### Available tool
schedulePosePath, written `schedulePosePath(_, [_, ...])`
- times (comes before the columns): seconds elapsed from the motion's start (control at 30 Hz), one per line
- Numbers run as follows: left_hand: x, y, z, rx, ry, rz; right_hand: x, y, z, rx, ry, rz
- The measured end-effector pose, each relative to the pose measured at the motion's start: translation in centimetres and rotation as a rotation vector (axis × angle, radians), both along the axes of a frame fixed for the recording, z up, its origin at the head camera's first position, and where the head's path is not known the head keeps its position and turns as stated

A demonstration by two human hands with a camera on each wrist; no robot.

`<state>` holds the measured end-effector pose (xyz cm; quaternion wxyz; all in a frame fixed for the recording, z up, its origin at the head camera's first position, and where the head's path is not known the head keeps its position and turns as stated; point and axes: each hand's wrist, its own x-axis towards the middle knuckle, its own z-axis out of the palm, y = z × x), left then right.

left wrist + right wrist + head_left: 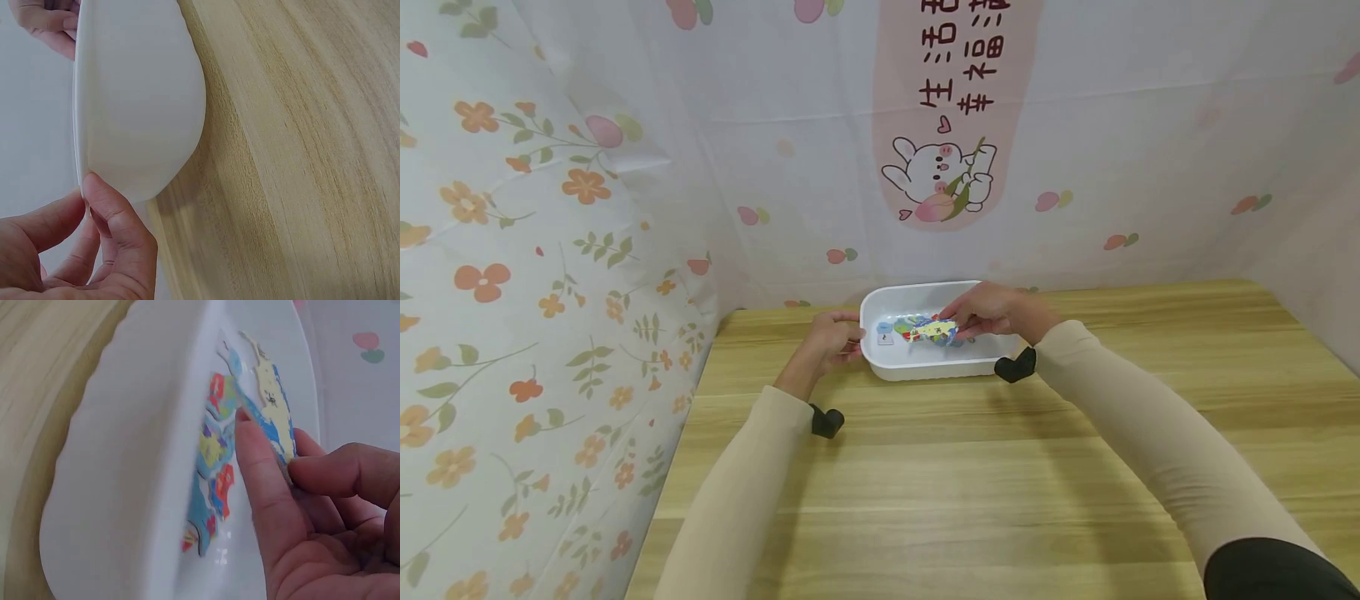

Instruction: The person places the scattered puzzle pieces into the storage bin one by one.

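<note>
A white plastic basin stands on the table near the back wall. My left hand is at its left end; the left wrist view shows the thumb and fingers pinching the basin's rim. Over the inside of the basin, my right hand pinches a flat, irregular yellow and blue puzzle piece between thumb and fingers. Several other colourful flat puzzle pieces lie on the basin floor, partly covered by the held piece and the hand in the head view.
The wooden table stretches in front of the basin and to its right. Close behind it hangs a white cloth with a rabbit print. A flowered cloth borders the left side.
</note>
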<state>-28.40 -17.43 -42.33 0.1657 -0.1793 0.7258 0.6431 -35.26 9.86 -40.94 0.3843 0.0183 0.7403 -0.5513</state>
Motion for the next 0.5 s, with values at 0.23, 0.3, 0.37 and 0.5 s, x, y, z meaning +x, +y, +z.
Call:
schedulePosePath(0.23, [0.1,-0.1,0.1,0.000,0.019,-0.009,0.6,-1.8,-1.0,-0.036,0.031,0.029])
schedulePosePath(0.3, [0.0,-0.1,0.0,0.002,0.022,-0.012,0.7,-2.1,-1.2,-0.035,0.027,0.035])
schedulePosePath(0.37, [0.0,-0.1,0.0,0.006,0.018,-0.011,0.7,-2.4,-1.4,-0.038,0.018,0.037])
schedulePosePath(0.5, [0.0,0.0,-0.1,0.012,0.013,-0.003,0.8,-2.8,-1.6,-0.028,0.015,0.034])
